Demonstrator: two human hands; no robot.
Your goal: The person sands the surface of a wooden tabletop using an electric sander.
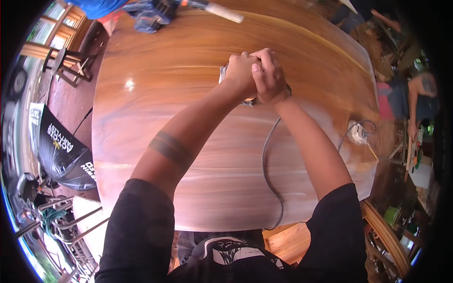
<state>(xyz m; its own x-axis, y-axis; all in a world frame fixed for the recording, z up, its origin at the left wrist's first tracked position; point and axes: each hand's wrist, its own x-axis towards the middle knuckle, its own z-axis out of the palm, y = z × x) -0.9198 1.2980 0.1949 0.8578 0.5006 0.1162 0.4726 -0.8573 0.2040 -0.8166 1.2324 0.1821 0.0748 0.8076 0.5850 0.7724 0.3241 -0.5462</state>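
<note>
Both my hands press together on a corded power sander that lies on the wooden tabletop. Most of the tool is hidden beneath them; a silvery edge shows at the left and a bit of orange below. My left hand is closed over its top. Against its right side, my right hand is closed too, its curled fingers overlapping the left hand. A dark cord runs from the tool toward my body and over the near edge. Pale dust coats the near half of the wood; the far half looks glossier and browner.
A second corded tool lies near the table's right edge. Dark cloth and a brush-like tool sit at the far edge. A stool and a black umbrella stand left. Another person is at the right.
</note>
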